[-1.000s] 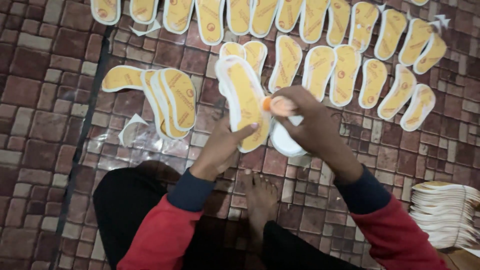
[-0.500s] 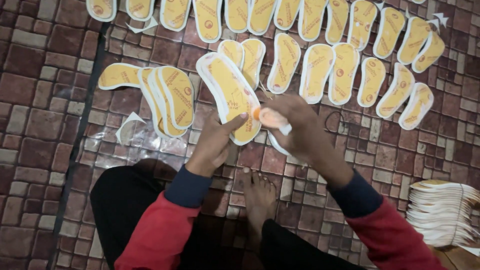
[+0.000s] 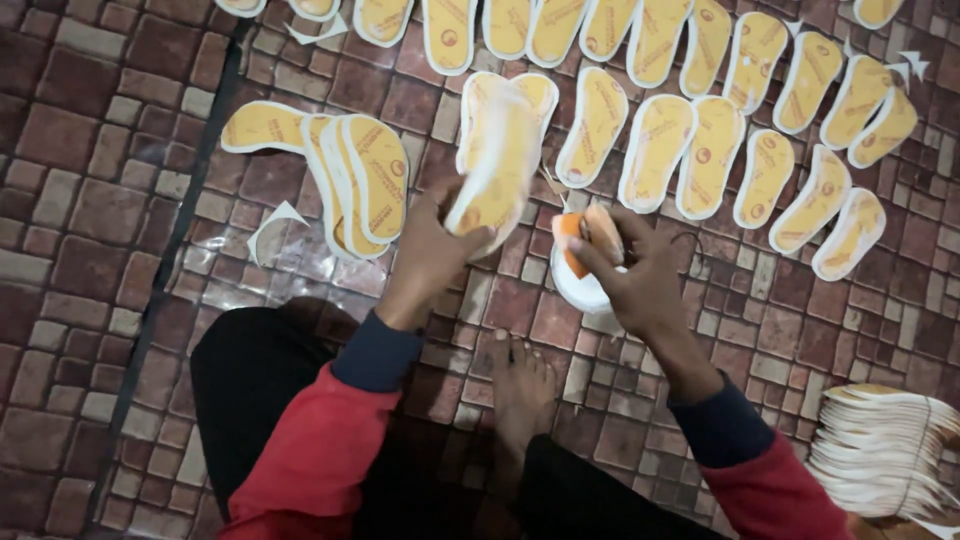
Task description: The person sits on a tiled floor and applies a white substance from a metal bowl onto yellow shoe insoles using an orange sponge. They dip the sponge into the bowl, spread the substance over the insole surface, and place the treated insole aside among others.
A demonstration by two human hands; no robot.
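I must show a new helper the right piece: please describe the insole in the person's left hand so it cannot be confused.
Start from the brick-patterned floor, where yellow insoles lie in rows. Just above the person's bare foot, the left hand holds one yellow insole with a white edge. Unlike the flat ones, it is lifted, tilted and blurred.

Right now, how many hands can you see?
2. The left hand holds a yellow insole above the brick floor; the right hand pinches an orange pad over a white dish. No others show.
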